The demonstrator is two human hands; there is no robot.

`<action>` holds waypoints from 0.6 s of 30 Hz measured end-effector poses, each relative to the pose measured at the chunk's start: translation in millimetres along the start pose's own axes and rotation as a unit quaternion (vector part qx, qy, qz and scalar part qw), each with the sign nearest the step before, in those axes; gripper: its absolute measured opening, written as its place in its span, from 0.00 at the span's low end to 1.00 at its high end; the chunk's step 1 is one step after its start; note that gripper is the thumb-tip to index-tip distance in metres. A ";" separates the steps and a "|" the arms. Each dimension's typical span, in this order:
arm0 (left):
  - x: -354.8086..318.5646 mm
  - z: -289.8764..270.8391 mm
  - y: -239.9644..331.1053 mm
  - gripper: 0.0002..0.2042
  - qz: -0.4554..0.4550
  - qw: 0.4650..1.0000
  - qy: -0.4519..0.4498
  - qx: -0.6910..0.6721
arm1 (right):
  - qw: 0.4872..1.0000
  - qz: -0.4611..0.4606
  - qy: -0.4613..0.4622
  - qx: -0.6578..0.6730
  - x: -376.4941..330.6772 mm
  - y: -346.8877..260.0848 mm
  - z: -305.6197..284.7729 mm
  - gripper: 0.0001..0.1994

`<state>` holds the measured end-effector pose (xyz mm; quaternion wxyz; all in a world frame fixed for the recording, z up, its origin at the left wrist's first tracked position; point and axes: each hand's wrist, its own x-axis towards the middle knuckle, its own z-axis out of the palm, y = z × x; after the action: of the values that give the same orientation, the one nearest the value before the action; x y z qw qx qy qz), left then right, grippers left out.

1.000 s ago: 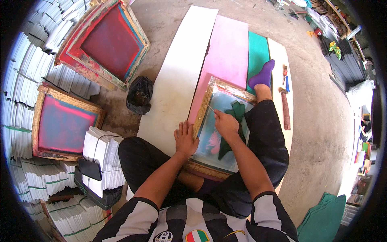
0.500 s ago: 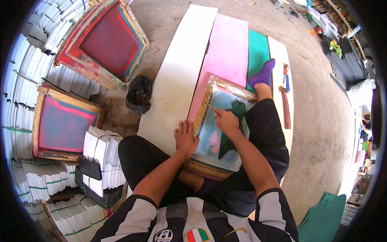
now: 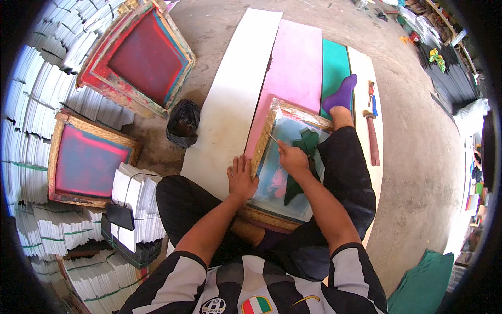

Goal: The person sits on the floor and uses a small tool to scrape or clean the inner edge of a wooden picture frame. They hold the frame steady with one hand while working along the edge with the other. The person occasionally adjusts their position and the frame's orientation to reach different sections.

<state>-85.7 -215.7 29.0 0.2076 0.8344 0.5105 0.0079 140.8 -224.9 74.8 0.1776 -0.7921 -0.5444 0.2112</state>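
A wooden-framed printing screen lies tilted across my lap, its mesh pale blue with a pink leaf-like patch. My right hand is closed on a thin metal tool. The tool's tip meets the inner side of the screen's left wooden bar; its handle is hidden in my fist. Along the outside of that bar, my left hand lies flat with fingers stretched, its thumb side against the wood. Dark green material rests on the mesh beside and beneath my right forearm.
A hammer and a screwdriver lie right of my purple-socked foot. A black plastic bag sits to the left. More screens lean on stacked white sheets. Green sheets lie at lower right.
My view has shifted slightly, so the surroundings at the left sit a little further right. Both hands and the tool stay in nearly the same place on the screen.
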 end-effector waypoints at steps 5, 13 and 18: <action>0.5 1.9 3.4 0.39 0.012 1.000 0.001 -0.003 | 0.967 0.064 -0.034 0.245 23.8 49.5 33.8 0.17; 0.5 -0.5 2.3 0.39 0.003 1.000 -0.005 -0.008 | 0.996 -0.049 0.018 -0.070 4.5 26.0 6.9 0.20; 1.7 1.1 8.1 0.39 0.008 1.000 0.000 0.000 | 0.960 0.053 -0.058 0.269 27.9 55.5 17.3 0.20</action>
<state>-77.7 -217.8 30.5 0.2077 0.8384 0.5039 0.0091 184.2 -217.0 27.8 0.3412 -0.7291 -0.4343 0.4043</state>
